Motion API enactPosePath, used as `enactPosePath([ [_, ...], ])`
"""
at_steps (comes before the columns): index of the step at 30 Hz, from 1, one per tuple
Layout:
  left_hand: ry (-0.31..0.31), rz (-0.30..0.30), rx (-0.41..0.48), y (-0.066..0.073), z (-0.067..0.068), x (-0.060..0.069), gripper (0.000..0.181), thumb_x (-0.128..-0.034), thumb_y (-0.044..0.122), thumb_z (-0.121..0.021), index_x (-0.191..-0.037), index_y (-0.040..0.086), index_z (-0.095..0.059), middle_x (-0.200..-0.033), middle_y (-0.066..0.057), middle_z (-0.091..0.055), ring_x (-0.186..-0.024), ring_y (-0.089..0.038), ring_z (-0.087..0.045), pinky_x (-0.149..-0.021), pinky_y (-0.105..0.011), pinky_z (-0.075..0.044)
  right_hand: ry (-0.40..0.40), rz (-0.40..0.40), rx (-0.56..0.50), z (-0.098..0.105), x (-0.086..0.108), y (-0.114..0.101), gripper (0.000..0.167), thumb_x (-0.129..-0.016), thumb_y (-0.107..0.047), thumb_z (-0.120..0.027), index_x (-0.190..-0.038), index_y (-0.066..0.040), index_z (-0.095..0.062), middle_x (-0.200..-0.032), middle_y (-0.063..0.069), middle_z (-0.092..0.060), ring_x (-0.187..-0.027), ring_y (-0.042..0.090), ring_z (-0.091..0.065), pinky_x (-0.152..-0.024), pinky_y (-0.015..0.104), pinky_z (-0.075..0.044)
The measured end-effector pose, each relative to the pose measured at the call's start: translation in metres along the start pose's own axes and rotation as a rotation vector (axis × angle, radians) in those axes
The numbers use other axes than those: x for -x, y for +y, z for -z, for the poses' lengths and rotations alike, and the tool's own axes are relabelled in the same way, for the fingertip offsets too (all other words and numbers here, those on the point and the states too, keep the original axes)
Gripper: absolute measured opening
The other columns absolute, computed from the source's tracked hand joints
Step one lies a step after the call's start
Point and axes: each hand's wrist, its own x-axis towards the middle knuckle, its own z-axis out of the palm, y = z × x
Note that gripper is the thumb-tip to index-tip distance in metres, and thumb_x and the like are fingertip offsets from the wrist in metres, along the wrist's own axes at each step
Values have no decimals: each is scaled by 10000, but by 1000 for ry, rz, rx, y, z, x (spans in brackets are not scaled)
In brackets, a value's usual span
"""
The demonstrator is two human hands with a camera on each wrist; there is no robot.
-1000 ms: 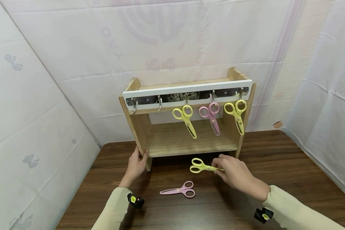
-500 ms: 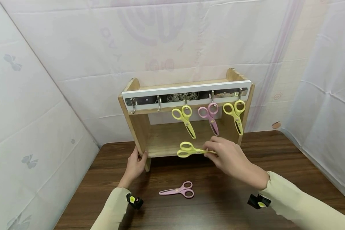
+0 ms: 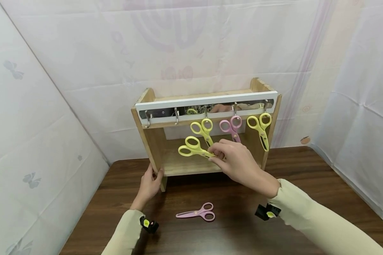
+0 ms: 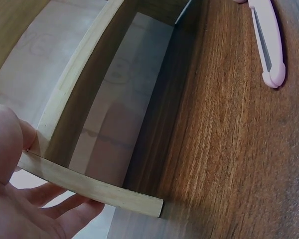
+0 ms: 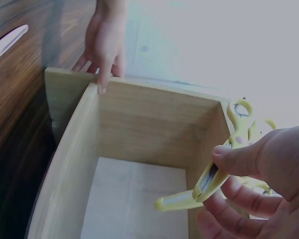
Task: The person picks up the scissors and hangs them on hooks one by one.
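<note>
My right hand (image 3: 237, 161) pinches a pair of yellow scissors (image 3: 196, 151) by the blade end, handles pointing left, in front of the wooden rack (image 3: 178, 167). In the right wrist view, the thumb presses on the held scissors' blades (image 5: 209, 180). My left hand (image 3: 149, 186) grips the rack's lower left side panel; the left wrist view has fingers behind the panel (image 4: 92, 186). From hooks hang yellow scissors (image 3: 205, 133), partly covered by the held pair, pink scissors (image 3: 232, 129) with tips hidden by my right hand, and yellow scissors (image 3: 262, 131) at the far right.
Another pair of pink scissors (image 3: 198, 213) lies on the brown table (image 3: 121, 198), in front of the rack. Two more hooks, a left one (image 3: 147, 119) and its neighbour (image 3: 176, 116), stick out from the white-edged strip. Patterned cloth (image 3: 99, 63) hangs behind and at both sides.
My right hand has lifted the yellow scissors off the table area, up and to the left, to before the hanging yellow pair. The left hand stays on the rack.
</note>
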Motion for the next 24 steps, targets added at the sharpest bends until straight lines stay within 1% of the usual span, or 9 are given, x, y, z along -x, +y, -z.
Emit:
enactPosePath([
  [6,6,-14,4,-3,-1,1,476,-1080,168,-522,-1512,10,-402,-1360,-334,-560,-1199,-474,-609,-842,-544,-601,20,-4,-69,-8,-13,-8,150,-839,-106,-864,-940,-126,-754,-797,-53,-646,-720,81,-607,-647,264,-523],
  [9,6,-22,-2,-4,0,1,477,-1081,167,-519,-1517,15,-398,-1353,-326,-567,-1189,-467,-615,-849,-549,-597,39,-8,-120,-12,-18,-12,135,-847,-100,-855,-931,-113,-750,-785,-45,-639,-707,76,-585,-641,261,-514],
  [11,6,-23,-3,-4,0,1,478,-1082,167,-519,-1519,18,-398,-1348,-321,-572,-1185,-462,-618,-854,-552,-595,51,-21,-162,-16,-20,-15,125,-852,-93,-850,-927,-99,-751,-779,-37,-641,-695,74,-580,-630,259,-512],
  [16,12,-23,-8,-3,0,2,478,-1080,161,-519,-1519,13,-400,-1338,-322,-579,-1178,-459,-621,-848,-544,-598,67,-86,-250,-28,-25,-22,111,-865,-100,-841,-945,-88,-765,-781,-35,-656,-667,71,-577,-601,253,-511],
  [21,14,-41,-9,1,0,3,484,-1079,163,-513,-1516,-10,-396,-1330,-337,-576,-1169,-473,-621,-833,-542,-601,84,-115,-269,-38,-29,-26,103,-872,-109,-838,-950,-91,-774,-775,-36,-667,-661,75,-582,-598,260,-515],
  [24,15,-36,-9,1,-1,3,485,-1080,166,-513,-1519,-3,-394,-1335,-335,-575,-1170,-470,-623,-828,-542,-603,89,-124,-265,-42,-31,-27,99,-873,-114,-838,-947,-92,-777,-771,-38,-670,-661,74,-585,-600,265,-513],
])
